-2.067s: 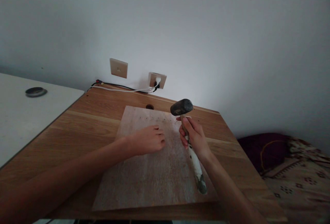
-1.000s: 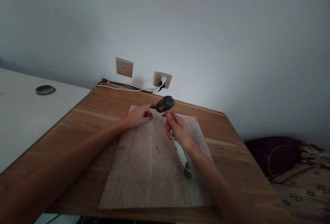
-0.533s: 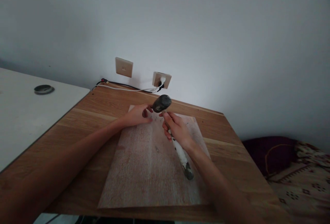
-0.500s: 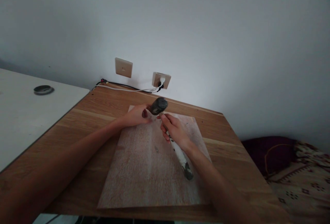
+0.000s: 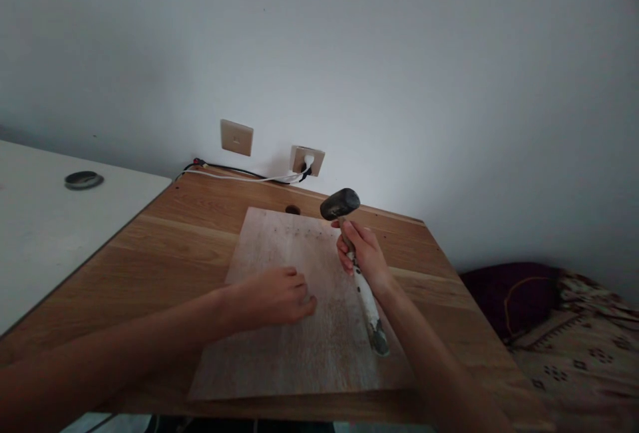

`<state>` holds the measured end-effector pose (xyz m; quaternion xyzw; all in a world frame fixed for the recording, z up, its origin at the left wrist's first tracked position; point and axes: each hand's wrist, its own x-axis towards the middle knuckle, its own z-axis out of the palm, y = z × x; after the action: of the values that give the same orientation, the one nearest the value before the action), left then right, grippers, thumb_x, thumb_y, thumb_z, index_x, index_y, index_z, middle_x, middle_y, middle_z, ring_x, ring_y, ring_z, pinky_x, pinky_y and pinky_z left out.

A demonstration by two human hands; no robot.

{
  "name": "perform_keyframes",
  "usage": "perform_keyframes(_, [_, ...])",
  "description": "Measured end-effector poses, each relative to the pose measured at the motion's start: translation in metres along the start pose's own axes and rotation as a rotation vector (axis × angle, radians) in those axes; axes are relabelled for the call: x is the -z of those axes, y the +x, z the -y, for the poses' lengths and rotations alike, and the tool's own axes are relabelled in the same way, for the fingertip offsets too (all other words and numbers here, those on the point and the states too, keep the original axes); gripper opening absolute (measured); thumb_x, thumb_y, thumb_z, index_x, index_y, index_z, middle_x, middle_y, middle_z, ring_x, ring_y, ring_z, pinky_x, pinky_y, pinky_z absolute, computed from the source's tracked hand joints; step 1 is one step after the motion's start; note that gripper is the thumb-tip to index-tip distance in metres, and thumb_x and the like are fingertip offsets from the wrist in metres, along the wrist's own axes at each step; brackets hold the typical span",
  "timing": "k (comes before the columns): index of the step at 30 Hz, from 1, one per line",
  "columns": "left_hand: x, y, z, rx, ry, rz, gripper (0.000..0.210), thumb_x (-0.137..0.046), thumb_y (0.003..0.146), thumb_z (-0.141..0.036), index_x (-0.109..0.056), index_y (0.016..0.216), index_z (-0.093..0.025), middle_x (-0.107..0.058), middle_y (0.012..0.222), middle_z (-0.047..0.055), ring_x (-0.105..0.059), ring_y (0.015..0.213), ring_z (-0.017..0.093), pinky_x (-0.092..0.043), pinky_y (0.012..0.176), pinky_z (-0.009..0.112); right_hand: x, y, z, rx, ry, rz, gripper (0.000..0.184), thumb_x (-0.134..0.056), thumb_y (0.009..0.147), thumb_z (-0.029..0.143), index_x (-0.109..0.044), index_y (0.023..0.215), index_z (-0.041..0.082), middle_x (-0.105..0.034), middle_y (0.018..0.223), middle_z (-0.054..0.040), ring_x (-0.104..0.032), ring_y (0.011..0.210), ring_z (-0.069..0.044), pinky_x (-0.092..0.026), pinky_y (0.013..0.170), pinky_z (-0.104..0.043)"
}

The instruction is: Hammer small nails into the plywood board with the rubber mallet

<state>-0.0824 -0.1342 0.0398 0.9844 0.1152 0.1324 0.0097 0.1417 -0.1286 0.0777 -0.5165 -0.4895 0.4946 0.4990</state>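
Note:
My right hand (image 5: 363, 250) is wrapped around a hammer (image 5: 368, 306) close under its dark, blunt head. The white paint on its handle is worn, and the handle slants down toward the near right. My left hand (image 5: 279, 296) is over the middle of a pale wooden board (image 5: 264, 360), its fingers curled together and facing down; whatever they pinch, if anything, is hidden. Several small dark nail-like points (image 5: 297, 231) stand in a row near the board's far edge. The hammer head is above and beyond the board's far right part.
The board lies on a brown wooden table (image 5: 174, 247). A round hole (image 5: 292, 209) is behind the board. Cables (image 5: 239, 175) run along the wall to a socket (image 5: 308, 160). On the left is a white table (image 5: 34, 220) with a grommet (image 5: 84, 180); patterned fabric (image 5: 574, 353) lies at right.
My left hand has come back from the far edge to the board's middle, over a small metallic piece that lay there. My right hand and the hammer have moved right.

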Motion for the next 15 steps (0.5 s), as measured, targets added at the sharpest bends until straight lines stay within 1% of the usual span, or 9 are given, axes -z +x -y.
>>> perform_keyframes(1, [-0.002,0.001,-0.005,-0.053,0.067,0.031,0.024,-0.057,0.093,-0.009,-0.071,0.099,-0.028,-0.075,0.087,0.004,-0.069,0.084,0.023,-0.052,0.074,0.035,0.001,-0.001,-0.003,-0.011,-0.008,0.004,0.051,-0.067,0.082,0.068,-0.064,0.101,0.02,-0.045,0.056,0.0106,-0.038,0.032,-0.008,-0.032,0.028,-0.021])
perform_keyframes(2, [-0.003,0.002,-0.005,-0.108,0.113,0.06,0.025,-0.055,0.094,-0.008,-0.071,0.098,-0.027,-0.074,0.084,0.005,-0.068,0.081,0.023,-0.052,0.072,0.036,0.001,-0.003,-0.005,-0.02,-0.016,0.009,0.052,-0.068,0.082,0.068,-0.064,0.1,0.02,-0.045,0.056,0.0104,-0.038,0.032,-0.008,-0.033,0.028,-0.022])
perform_keyframes(3, [-0.003,0.002,0.0,-0.143,0.126,0.078,0.026,-0.053,0.095,-0.007,-0.071,0.1,-0.025,-0.074,0.086,0.006,-0.068,0.083,0.024,-0.052,0.073,0.036,0.0,-0.004,-0.007,-0.026,-0.021,0.015,0.052,-0.068,0.082,0.068,-0.064,0.1,0.019,-0.046,0.056,0.0103,-0.039,0.032,-0.008,-0.033,0.028,-0.022])
perform_keyframes(4, [-0.003,0.002,0.01,-0.121,0.098,0.063,0.027,-0.053,0.094,-0.006,-0.071,0.102,-0.025,-0.075,0.09,0.006,-0.068,0.086,0.023,-0.052,0.076,0.035,0.0,-0.005,-0.008,-0.032,-0.022,0.02,0.053,-0.068,0.081,0.069,-0.064,0.1,0.019,-0.046,0.056,0.0102,-0.039,0.032,-0.008,-0.034,0.028,-0.022])
perform_keyframes(6, [-0.002,-0.001,0.039,0.009,-0.041,-0.016,0.028,-0.055,0.092,-0.007,-0.071,0.107,-0.024,-0.075,0.097,0.006,-0.069,0.093,0.023,-0.053,0.083,0.033,-0.003,-0.006,-0.009,-0.042,-0.013,0.025,0.054,-0.069,0.081,0.069,-0.064,0.1,0.019,-0.046,0.056,0.0101,-0.039,0.032,-0.008,-0.034,0.028,-0.022])
perform_keyframes(9, [-0.006,-0.007,0.088,0.36,-0.278,-0.232,0.02,-0.056,0.094,-0.018,-0.073,0.103,-0.022,-0.076,0.102,0.006,-0.07,0.097,0.022,-0.052,0.089,0.033,-0.009,-0.006,-0.01,-0.059,0.002,0.031,0.055,-0.07,0.08,0.069,-0.063,0.1,0.018,-0.046,0.056,0.0102,-0.04,0.033,-0.008,-0.034,0.028,-0.021])
perform_keyframes(11, [-0.012,-0.012,0.111,0.538,-0.36,-0.33,0.017,-0.058,0.092,-0.022,-0.074,0.098,-0.022,-0.077,0.1,0.004,-0.071,0.093,0.021,-0.052,0.089,0.032,-0.013,-0.005,-0.012,-0.069,0.003,0.037,0.054,-0.069,0.081,0.068,-0.063,0.1,0.018,-0.047,0.056,0.01,-0.04,0.033,-0.008,-0.035,0.028,-0.021])
perform_keyframes(13, [-0.019,-0.015,0.123,0.61,-0.416,-0.358,0.015,-0.06,0.089,-0.024,-0.074,0.094,-0.022,-0.078,0.096,0.002,-0.071,0.087,0.019,-0.053,0.086,0.03,-0.018,-0.004,-0.015,-0.079,0.002,0.052,0.053,-0.068,0.082,0.067,-0.063,0.102,0.018,-0.048,0.056,0.0099,-0.04,0.033,-0.008,-0.035,0.028,-0.021])
perform_keyframes(15, [-0.024,-0.018,0.127,0.614,-0.462,-0.355,0.014,-0.061,0.088,-0.025,-0.073,0.092,-0.022,-0.078,0.093,0.001,-0.071,0.084,0.018,-0.053,0.084,0.029,-0.023,-0.003,-0.017,-0.088,0.008,0.075,0.054,-0.067,0.083,0.066,-0.063,0.105,0.017,-0.047,0.056,0.0102,-0.04,0.033,-0.008,-0.035,0.028,-0.021])
